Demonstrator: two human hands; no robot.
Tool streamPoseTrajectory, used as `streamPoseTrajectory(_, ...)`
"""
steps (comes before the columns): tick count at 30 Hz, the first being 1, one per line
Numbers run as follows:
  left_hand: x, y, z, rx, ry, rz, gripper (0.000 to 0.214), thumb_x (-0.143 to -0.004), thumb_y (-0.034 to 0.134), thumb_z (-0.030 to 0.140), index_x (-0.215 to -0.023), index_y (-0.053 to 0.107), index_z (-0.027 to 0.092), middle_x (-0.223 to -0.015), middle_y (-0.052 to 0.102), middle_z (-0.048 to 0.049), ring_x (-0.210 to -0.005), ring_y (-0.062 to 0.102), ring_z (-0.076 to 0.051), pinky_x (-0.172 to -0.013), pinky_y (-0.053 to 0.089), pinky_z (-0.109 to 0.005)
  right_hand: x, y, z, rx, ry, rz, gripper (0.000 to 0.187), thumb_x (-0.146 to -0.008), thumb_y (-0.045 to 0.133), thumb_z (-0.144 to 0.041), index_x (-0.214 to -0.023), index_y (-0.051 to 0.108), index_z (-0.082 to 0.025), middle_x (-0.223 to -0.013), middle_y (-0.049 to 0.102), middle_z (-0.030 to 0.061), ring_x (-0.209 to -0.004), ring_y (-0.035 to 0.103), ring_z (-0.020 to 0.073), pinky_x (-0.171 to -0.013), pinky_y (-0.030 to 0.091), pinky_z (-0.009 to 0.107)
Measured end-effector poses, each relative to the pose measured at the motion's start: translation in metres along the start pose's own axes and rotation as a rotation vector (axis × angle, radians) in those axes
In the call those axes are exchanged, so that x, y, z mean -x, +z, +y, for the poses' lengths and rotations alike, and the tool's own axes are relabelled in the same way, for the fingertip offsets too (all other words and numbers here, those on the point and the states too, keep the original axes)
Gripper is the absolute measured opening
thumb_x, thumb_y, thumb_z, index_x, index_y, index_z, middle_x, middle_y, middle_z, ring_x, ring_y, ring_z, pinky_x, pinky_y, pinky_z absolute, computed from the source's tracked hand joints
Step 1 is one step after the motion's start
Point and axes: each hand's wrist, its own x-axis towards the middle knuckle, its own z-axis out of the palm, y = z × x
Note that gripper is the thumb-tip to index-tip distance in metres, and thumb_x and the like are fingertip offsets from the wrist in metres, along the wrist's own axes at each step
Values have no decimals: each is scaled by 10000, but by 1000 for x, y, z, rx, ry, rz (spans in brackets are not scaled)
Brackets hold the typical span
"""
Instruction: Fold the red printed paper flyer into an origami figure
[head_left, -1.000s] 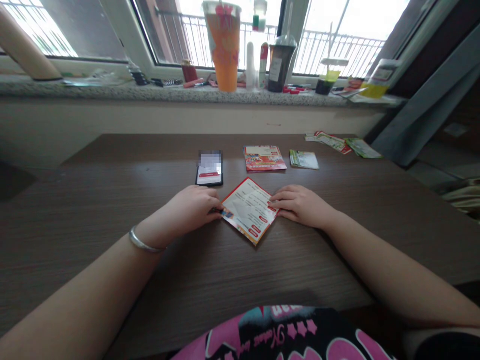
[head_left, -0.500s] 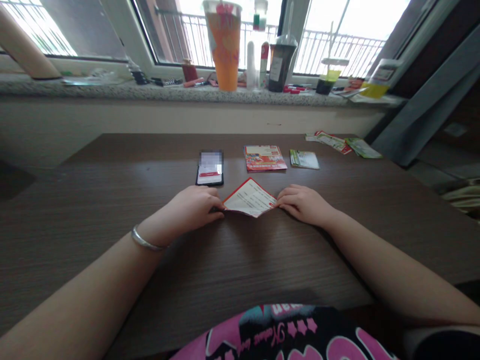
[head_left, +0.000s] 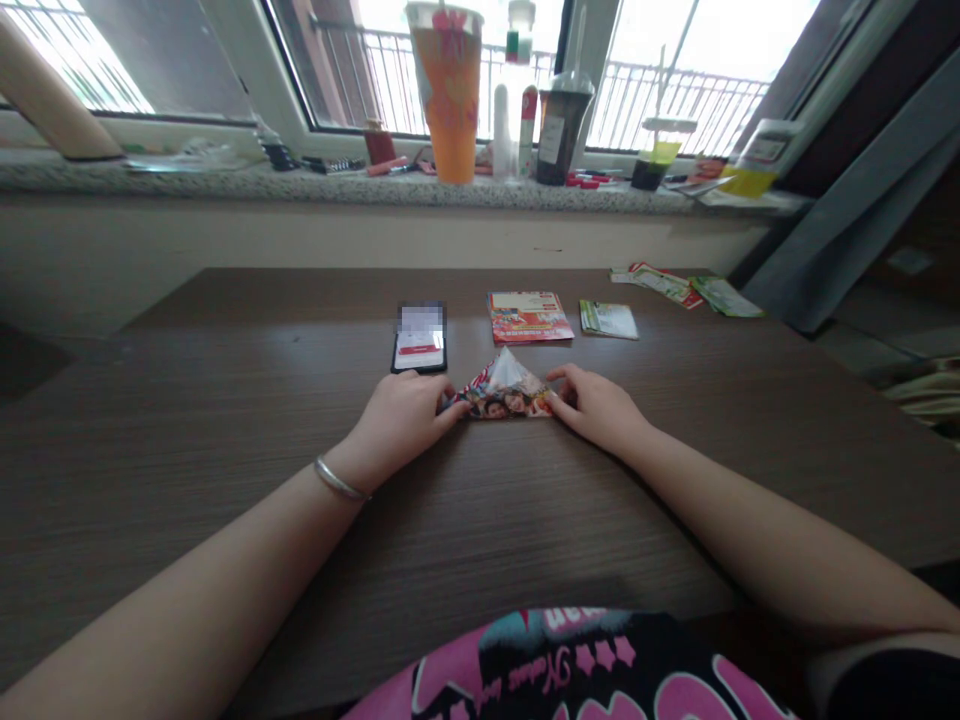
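A folded sheet of printed paper [head_left: 506, 388] is held low over the brown table, its lower edge straight and its peak pointing toward the window. Its colourful printed side faces me, with a pale patch near the peak. My left hand [head_left: 412, 410] pinches the paper's left corner between thumb and fingers. On the opposite corner, my right hand [head_left: 596, 405] has its thumb in front and fingers curled behind. Just beyond my left hand lies a phone [head_left: 420, 345] with its screen lit. A stack of red printed leaflets [head_left: 529, 318] sits right behind the folded paper.
Right of the leaflets is a small stack of green-and-white papers [head_left: 609, 320]. More paper strips [head_left: 667, 285] lie at the table's far right. The windowsill [head_left: 337, 185] carries a tall orange drink cup [head_left: 450, 100], a dark drink cup [head_left: 562, 130] and several small items.
The paper's near part has been folded up, so its printed side shows in place of the white text side. Both hands have turned with thumbs forward; my left hand moved slightly right.
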Motion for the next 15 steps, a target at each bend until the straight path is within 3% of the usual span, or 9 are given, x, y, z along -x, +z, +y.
streamPoseTrajectory(6, -1, 3, 5, -56, -55, 27, 394, -871, 512, 532, -1040, 655, 205, -844, 694, -77, -805, 631, -266, -681, 418, -333, -2, 3, -9, 160, 15, 9, 459, -830, 582, -509, -1197, 531, -238, -818, 668, 32, -746, 611, 204, -596, 361, 275)
streamPoseTrajectory(15, -1, 4, -1, -74, -32, -23, 294, -888, 537, 436, -1050, 647, 216, -902, 708, -59, -822, 633, -237, -703, 425, -318, -1, 0, -2, 112, -9, -29, 358, -856, 595, -405, -1164, 557, -226, -808, 653, 14, -745, 580, 171, -618, 357, 264)
